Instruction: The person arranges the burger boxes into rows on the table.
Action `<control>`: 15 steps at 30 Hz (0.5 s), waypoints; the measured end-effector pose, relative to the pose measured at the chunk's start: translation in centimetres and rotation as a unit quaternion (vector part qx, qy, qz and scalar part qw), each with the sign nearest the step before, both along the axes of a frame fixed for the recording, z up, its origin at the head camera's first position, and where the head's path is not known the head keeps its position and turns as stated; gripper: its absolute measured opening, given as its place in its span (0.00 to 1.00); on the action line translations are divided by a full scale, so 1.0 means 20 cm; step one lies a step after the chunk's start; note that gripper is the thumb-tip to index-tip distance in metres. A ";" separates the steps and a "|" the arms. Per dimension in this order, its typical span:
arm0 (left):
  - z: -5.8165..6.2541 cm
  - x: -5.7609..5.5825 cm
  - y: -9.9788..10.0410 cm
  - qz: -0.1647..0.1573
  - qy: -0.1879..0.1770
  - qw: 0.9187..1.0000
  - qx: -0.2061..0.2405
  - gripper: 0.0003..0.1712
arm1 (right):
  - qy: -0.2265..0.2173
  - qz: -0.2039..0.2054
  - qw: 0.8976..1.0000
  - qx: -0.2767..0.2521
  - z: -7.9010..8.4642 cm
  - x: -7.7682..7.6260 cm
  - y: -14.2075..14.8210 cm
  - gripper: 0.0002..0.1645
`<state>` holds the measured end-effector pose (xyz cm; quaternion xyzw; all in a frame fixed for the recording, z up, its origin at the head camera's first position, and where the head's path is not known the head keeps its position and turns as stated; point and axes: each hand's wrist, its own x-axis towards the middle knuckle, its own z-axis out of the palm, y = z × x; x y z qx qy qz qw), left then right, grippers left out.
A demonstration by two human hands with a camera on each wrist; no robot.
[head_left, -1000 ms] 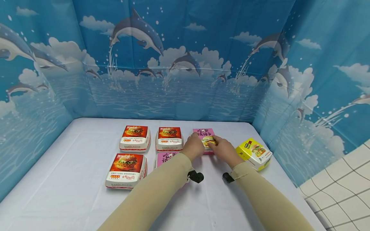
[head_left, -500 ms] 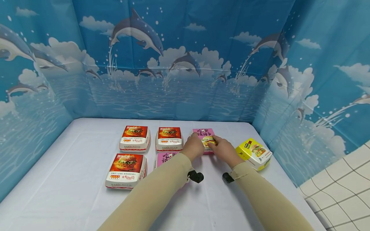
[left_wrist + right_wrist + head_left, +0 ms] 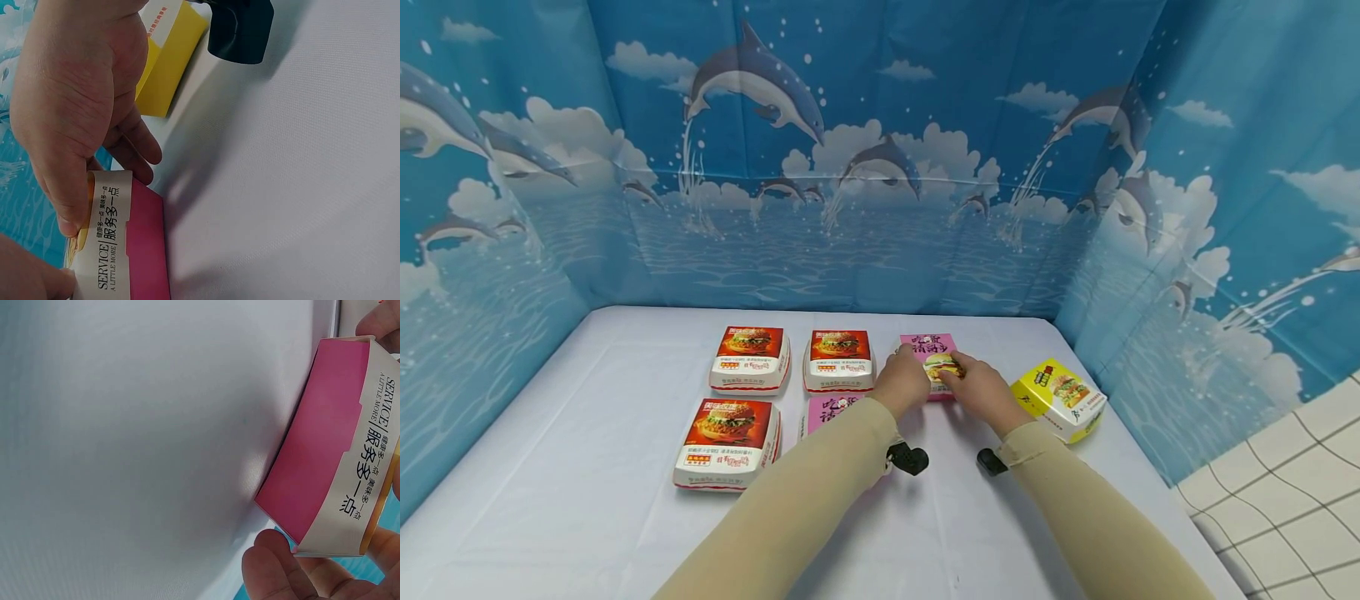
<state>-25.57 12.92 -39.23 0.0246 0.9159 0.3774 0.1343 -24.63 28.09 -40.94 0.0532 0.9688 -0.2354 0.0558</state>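
Though partly behind the left hand (image 3: pixel 901 382), the far pink box (image 3: pixel 935 360)

Three square red-and-white cardboard burger boxes (image 3: pixel 750 360) (image 3: pixel 839 361) (image 3: pixel 727 444), two square pink-and-white cardboard burger boxes (image 3: pixel 934 362) (image 3: pixel 829 412) and one square yellow-and-white cardboard burger box (image 3: pixel 1060 400) make six. Two bare hands (image 3: pixel 904 381) (image 3: pixel 987 394), two beige fabric sleeves (image 3: pixel 790 508) (image 3: pixel 1093 512), two small black wrist-worn devices (image 3: pixel 909 459) (image 3: pixel 991 462) and one white-cloth-covered table (image 3: pixel 587 475) also show.

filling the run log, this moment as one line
left hand: holds far pink box | right hand: holds same box | near pink box: partly behind left sleeve | yellow box: at right
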 end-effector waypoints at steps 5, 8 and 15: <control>-0.01 0.00 -0.01 -0.004 0.010 1.000 0.006 0.39 | 0.000 -0.006 1.000 -0.008 0.00 0.00 0.00 0.42; -0.01 0.00 -0.01 -0.005 0.014 1.000 0.010 0.38 | 0.000 -0.008 1.000 -0.010 0.00 0.00 0.00 0.42; -0.01 0.00 -0.01 -0.002 0.010 1.000 0.012 0.38 | 0.000 -0.007 1.000 -0.011 0.01 0.00 -0.01 0.42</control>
